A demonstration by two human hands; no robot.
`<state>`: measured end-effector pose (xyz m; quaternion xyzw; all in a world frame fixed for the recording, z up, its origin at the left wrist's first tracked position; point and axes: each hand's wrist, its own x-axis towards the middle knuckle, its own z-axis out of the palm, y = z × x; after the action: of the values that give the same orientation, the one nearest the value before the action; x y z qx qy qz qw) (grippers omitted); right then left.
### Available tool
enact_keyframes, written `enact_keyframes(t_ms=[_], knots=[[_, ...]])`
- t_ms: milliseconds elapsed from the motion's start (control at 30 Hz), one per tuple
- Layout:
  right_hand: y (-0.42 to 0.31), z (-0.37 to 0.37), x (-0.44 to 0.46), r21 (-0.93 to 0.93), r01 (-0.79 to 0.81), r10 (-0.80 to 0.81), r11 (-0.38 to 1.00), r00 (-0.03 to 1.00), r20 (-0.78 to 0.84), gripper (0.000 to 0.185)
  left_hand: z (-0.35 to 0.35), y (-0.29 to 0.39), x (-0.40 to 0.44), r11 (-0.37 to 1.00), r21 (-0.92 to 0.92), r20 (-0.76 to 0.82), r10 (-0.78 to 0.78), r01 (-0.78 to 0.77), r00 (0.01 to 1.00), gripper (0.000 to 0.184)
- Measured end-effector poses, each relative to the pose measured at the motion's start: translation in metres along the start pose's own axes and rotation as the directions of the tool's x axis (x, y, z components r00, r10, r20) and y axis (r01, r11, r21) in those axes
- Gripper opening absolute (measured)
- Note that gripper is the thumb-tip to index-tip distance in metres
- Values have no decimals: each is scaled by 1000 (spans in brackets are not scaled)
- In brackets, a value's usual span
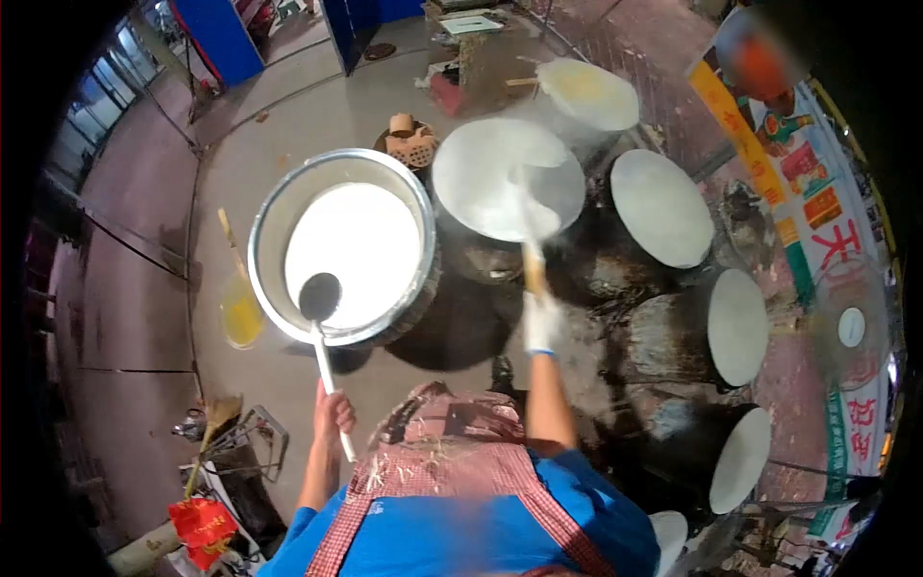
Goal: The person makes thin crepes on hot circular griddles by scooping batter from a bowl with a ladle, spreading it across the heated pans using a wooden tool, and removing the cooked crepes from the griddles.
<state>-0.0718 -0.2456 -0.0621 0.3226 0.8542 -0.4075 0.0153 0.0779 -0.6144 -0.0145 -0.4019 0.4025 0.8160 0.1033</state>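
Note:
My left hand (334, 413) is wrapped round the white handle of a ladle (320, 296), whose dark bowl is over the white batter (351, 245) in a large metal pot (265, 197). In a white glove, my right hand (543, 324) grips a wooden-handled scraper (533, 264). The scraper's pale blade is smeared by motion and reaches over a round griddle (558, 183). White batter covers most of that griddle, and a grey patch shows on its right side. Whether the blade touches the batter I cannot tell.
More round griddles with pale sheets, such as one at right (661, 207) and one farther back (588, 93), curve round my right side. A brown perforated block (411, 149) sits behind the pot. Left of it stands a container of yellow liquid (241, 313) with a stick.

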Motion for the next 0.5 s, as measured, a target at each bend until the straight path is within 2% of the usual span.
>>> enact_keyframes(t_ms=[33, 67, 133, 167, 200, 233, 267, 300, 333, 367, 400, 433, 467, 500], knots=[[12, 41, 8, 284, 154, -156, 946, 988, -16, 37, -7, -6, 2, 997, -72, 103, -3, 10, 995, 62], [21, 73, 22, 196, 239, -253, 951, 966, 53, 37, -10, -10, 5, 982, -187, 120, -17, 40, 993, 58], [10, 45, 17, -201, 244, -216, 949, 965, 152, 36, -22, -19, 12, 923, -359, 225, -57, 137, 973, 56], [2, 11, 15, -197, 184, -159, 963, 978, 135, 39, -3, -13, -5, 978, -207, 188, 10, 30, 982, 56], [28, 0, 38, -196, 176, -160, 965, 982, 98, 39, -10, -19, 1, 933, -346, 245, -17, 104, 969, 55], [28, -29, 48, -262, 133, -97, 956, 984, 147, 38, -6, -17, -2, 933, -345, 299, 5, 103, 954, 54], [41, -36, 63, -256, 184, -167, 949, 982, 88, 37, -1, -20, -5, 930, -349, 349, 15, 116, 937, 53], [16, -46, 54, -131, 153, -147, 980, 988, 50, 37, 10, -17, -13, 937, -335, 297, 10, 94, 955, 47], [-13, -53, 45, -11, 115, -114, 993, 993, 19, 37, 15, -19, -11, 920, -368, 311, -14, 134, 950, 33], [5, -16, 70, -23, 242, -242, 970, 970, -4, 38, 18, -21, -9, 899, -401, 324, -38, 174, 945, 19], [1, 5, 70, -30, 249, -245, 968, 965, 90, 38, 21, -22, -4, 878, -431, 341, -54, 208, 938, 7], [-18, -2, 51, -145, 288, -263, 947, 950, 169, 38, 17, -25, 3, 863, -439, 390, -70, 252, 918, 6], [-30, -12, 32, -248, 327, -267, 912, 931, 248, 38, 8, -31, 15, 829, -450, 436, -121, 333, 892, 9], [-4, -8, 40, -280, 253, -185, 926, 951, 249, 39, 10, -32, 12, 838, -449, 411, -115, 311, 904, 16]])
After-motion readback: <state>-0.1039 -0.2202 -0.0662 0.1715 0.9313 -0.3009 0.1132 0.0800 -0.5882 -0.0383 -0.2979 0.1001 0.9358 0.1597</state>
